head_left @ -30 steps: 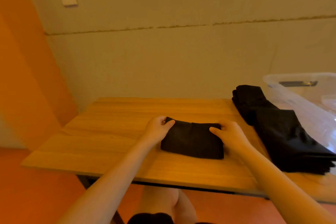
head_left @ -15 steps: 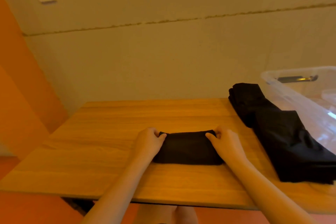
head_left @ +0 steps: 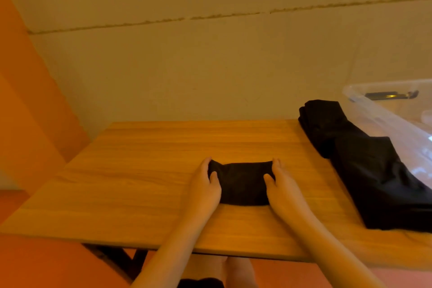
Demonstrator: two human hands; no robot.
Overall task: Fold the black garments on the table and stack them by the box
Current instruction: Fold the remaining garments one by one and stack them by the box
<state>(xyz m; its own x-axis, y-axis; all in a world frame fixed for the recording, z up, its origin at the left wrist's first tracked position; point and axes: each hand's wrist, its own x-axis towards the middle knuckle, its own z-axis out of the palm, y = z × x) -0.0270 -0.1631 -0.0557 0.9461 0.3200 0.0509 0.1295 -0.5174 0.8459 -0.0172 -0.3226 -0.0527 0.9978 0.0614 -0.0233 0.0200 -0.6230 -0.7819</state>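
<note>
Done: black pile [head_left: 364, 170] lies beside the box [head_left: 397, 110].
Left: left hand [head_left: 205, 190] and right hand [head_left: 284, 190] grasp the folded garment [head_left: 243, 183], unstacked.

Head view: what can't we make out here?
- Box: cut off by the right edge; contents blurred behind its clear wall.
- Stack: garment count unreadable, black on black; its near end runs off the right edge.
- Garment: both ends hidden under the left hand and right hand.
- Table: near right corner out of frame.
</note>
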